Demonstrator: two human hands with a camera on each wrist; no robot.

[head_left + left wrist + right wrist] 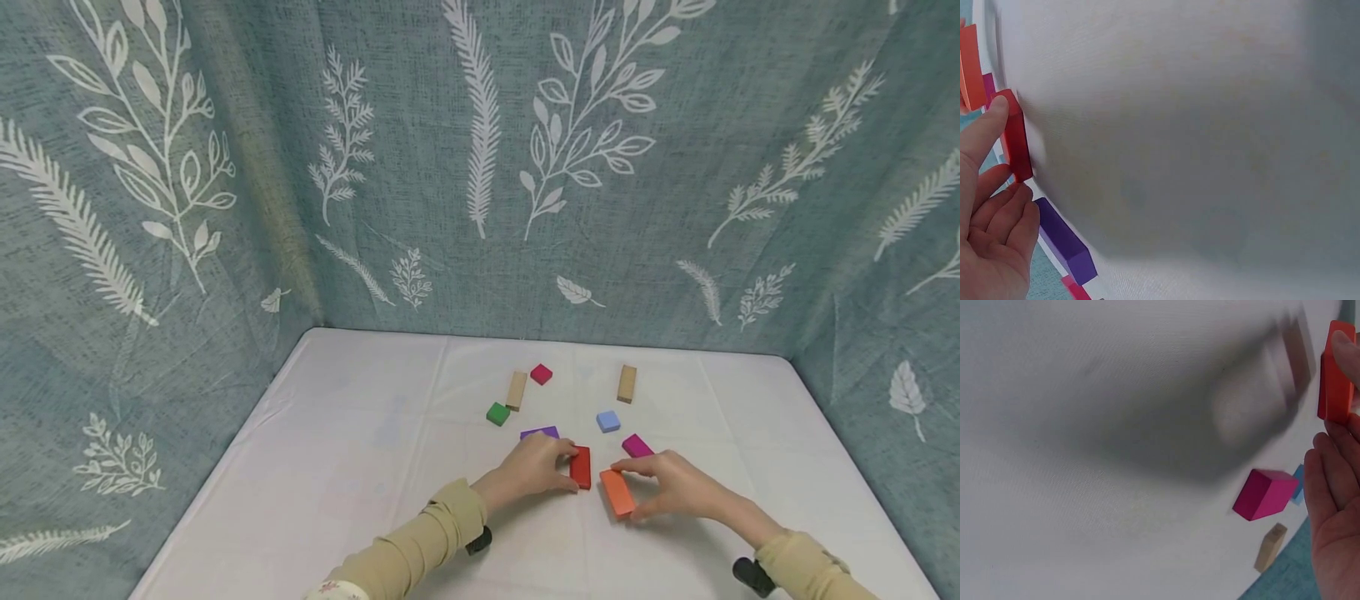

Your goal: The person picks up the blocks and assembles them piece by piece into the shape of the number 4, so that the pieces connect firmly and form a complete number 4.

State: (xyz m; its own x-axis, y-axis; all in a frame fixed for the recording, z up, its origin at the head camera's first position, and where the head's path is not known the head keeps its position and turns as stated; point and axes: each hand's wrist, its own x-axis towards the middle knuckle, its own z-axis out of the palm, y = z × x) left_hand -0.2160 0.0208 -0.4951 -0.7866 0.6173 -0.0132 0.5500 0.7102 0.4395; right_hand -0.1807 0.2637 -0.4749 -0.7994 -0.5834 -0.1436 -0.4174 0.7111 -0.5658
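My left hand [528,468] pinches a red block [581,468] by its two ends, thumb at the near end and a finger at the far one. In the left wrist view that red block [1018,137] stands against the white cloth. Just right of it, my right hand [678,487] holds an orange block [617,494] end to end between thumb and fingers. The right wrist view shows the orange block [1339,375] raised, with a shadow on the cloth. A purple block [540,432] lies partly hidden behind my left hand, and a magenta block [637,447] beyond my right.
Farther back lie a light blue block [608,421], a green block [498,413], a crimson block [541,373], and two wooden blocks, one at left [516,391] and one at right [627,383]. A patterned teal curtain [420,167] surrounds the white-covered table [360,433].
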